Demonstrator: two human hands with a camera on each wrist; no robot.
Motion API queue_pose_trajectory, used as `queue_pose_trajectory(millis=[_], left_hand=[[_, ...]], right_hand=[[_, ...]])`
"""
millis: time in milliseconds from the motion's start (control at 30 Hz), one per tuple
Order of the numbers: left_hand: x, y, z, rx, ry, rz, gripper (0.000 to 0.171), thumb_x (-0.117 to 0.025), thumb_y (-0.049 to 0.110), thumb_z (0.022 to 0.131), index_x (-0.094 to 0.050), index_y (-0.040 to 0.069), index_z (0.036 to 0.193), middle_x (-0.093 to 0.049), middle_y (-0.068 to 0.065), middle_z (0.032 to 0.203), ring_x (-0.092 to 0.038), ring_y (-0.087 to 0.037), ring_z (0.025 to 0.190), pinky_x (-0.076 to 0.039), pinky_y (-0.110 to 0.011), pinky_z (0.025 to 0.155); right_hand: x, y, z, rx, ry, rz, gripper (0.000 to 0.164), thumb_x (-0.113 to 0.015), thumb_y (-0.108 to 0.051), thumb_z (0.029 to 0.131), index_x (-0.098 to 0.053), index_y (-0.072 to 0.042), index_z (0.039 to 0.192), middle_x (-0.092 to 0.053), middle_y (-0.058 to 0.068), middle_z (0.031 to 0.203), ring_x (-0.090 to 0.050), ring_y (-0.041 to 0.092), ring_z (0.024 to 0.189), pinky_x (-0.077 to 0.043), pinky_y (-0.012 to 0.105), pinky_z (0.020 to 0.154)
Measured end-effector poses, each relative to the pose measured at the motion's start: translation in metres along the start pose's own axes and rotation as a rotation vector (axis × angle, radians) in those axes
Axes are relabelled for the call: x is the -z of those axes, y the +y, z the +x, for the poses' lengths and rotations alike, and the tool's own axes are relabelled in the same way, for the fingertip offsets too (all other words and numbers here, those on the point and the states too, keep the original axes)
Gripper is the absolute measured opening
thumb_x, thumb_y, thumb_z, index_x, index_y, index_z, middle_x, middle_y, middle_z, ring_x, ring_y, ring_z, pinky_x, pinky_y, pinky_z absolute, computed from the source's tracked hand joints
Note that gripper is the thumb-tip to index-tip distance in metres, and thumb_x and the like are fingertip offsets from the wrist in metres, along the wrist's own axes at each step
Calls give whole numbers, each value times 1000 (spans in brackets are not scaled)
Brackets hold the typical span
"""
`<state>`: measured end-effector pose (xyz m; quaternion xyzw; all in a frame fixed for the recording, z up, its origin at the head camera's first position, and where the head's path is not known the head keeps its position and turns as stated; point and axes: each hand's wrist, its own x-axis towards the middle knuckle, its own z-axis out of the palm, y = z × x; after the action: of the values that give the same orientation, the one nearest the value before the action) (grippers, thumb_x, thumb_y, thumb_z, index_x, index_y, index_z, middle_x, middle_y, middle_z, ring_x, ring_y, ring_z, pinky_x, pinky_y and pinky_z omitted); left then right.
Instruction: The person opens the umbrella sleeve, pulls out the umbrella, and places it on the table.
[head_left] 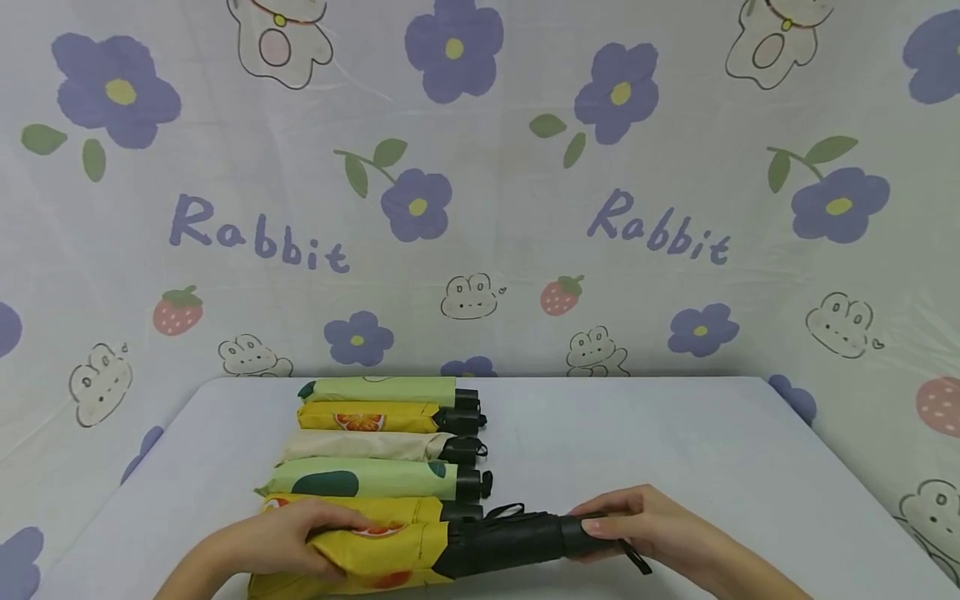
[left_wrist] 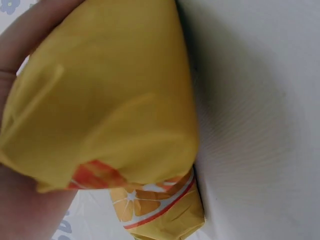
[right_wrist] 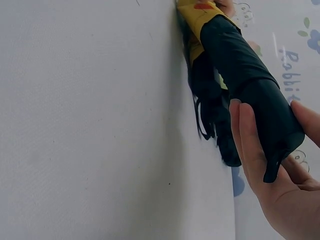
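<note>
A folded umbrella (head_left: 510,546) with a yellow, orange-slice-printed sleeve and black canopy cloth showing at one end spans both hands. My left hand (head_left: 270,537) grips the yellow sleeve, which fills much of the left wrist view (left_wrist: 110,90). On the other end, my right hand (head_left: 660,529) holds the black handle (right_wrist: 272,117) between thumb and fingers, a short strap (right_wrist: 272,167) hanging from it. The umbrella is tilted, handle end higher, overlapping a yellow umbrella (head_left: 412,507) behind it. Another orange-slice sleeve (left_wrist: 160,210) shows below the held one in the left wrist view.
Farther back, a row of folded umbrellas lies on the white table (head_left: 637,442): green (head_left: 397,479), beige (head_left: 360,446), yellow (head_left: 397,415) and light green (head_left: 405,390), black handles facing right. A patterned cloth (head_left: 495,167) hangs behind the table.
</note>
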<state>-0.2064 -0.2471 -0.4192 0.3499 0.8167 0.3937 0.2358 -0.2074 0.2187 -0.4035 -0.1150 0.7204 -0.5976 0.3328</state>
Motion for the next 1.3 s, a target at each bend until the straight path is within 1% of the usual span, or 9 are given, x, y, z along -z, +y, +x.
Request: queue_pose_trajectory(millis=[267, 433, 500, 667, 800, 900, 1067, 1300], left_hand=[[0, -5, 3, -60, 12, -3, 42, -72, 25, 88, -64, 21, 129, -67, 3, 126, -57, 3, 105, -47, -15, 90], [0, -6, 3, -70, 4, -17, 42, -71, 25, 89, -63, 20, 130, -66, 0, 128, -58, 3, 108, -48, -16, 89], [0, -6, 3, -74, 3, -11, 43, -70, 26, 90, -63, 21, 131, -66, -1, 128, -58, 2, 109, -49, -16, 89], [0, -4, 4, -72, 8, 18, 43, -70, 28, 90, -62, 22, 132, -66, -2, 129, -58, 2, 108, -49, -18, 88], [1, -4, 2, -64, 8, 15, 43, -70, 26, 90, -62, 18, 132, -67, -4, 128, -58, 3, 106, -50, -18, 87], [1, -4, 3, -74, -1, 3, 42, -69, 24, 90, -62, 15, 131, -67, -4, 126, -59, 3, 103, -50, -18, 87], [2, -5, 5, -86, -12, 3, 39, -68, 24, 91, -64, 17, 129, -69, 1, 120, -59, 2, 96, -51, -19, 84], [2, -6, 6, -98, -10, 4, 33, -68, 25, 91, -66, 16, 123, -70, 2, 116, -60, 2, 95, -52, -21, 83]], right_hand=[[12, 2, -7, 31, -10, -29, 42, -55, -26, 99, -59, 2, 131, -68, 11, 122, -70, 25, 105, -48, 40, 96], [23, 5, -10, 42, -29, -20, 41, -52, -24, 100, -58, 1, 132, -66, 10, 125, -69, 25, 107, -47, 43, 100], [28, 6, -12, 42, -27, -22, 40, -52, -23, 101, -58, 1, 132, -66, 9, 125, -69, 25, 106, -48, 42, 99], [38, 8, -17, 56, -23, -35, 39, -51, -22, 101, -58, 1, 132, -66, 9, 125, -69, 25, 106, -49, 36, 95], [45, 8, -21, 70, -39, -37, 38, -49, -20, 102, -57, 1, 133, -65, 7, 126, -68, 24, 107, -48, 31, 93], [50, 10, -23, 76, -50, -34, 38, -48, -19, 102, -56, 1, 134, -64, 6, 127, -68, 25, 108, -47, 31, 94], [56, 10, -25, 71, -52, -27, 38, -47, -19, 102, -57, -1, 134, -64, 5, 128, -68, 26, 109, -46, 31, 95], [62, 12, -27, 89, -68, -4, 37, -45, -16, 102, -57, -1, 134, -64, 3, 128, -68, 26, 109, -45, 30, 95]])
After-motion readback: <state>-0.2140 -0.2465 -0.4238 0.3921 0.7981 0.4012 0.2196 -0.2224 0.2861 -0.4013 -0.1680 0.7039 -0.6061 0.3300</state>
